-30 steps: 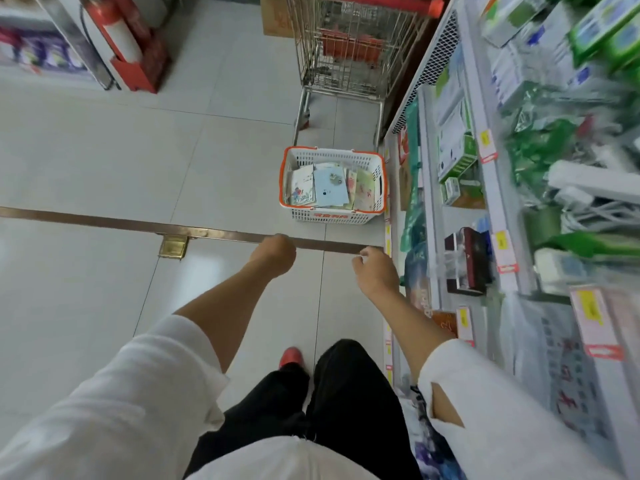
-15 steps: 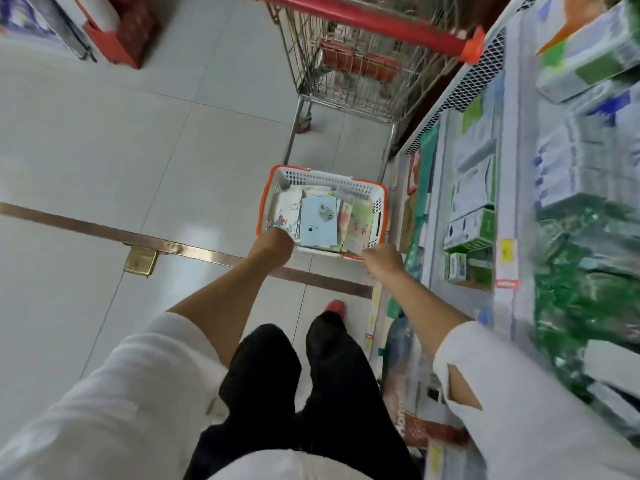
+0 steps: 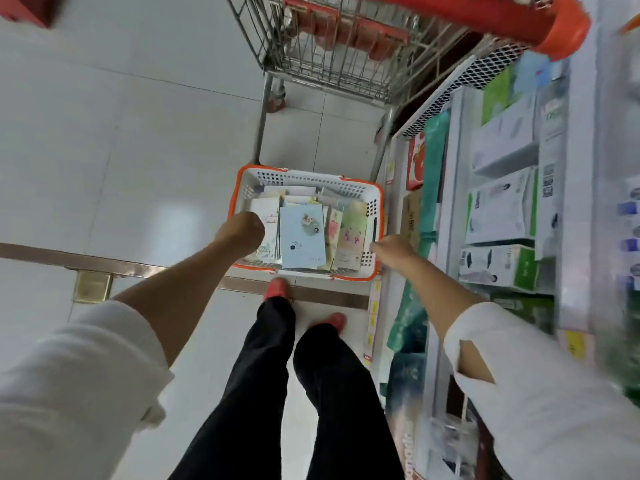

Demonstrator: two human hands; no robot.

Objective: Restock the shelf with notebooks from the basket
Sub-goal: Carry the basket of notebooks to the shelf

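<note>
Head view: two red shoes. Two hands: left hand over the basket left rim, right hand at its right rim; fingers hidden, grip indeterminable. One basket on pale tiled floor, holding overlapping notebooks, some five covers showing. One wire trolley beyond; stocked shelf right.

A white, orange-rimmed basket stands on the tiled floor beside the shelf, just before a wire shopping cart. Notebooks lie stacked inside, a pale blue one uppermost. The person's left hand hangs over the basket's left rim and the right hand is at its right rim. The fingers of both are hidden.
</note>
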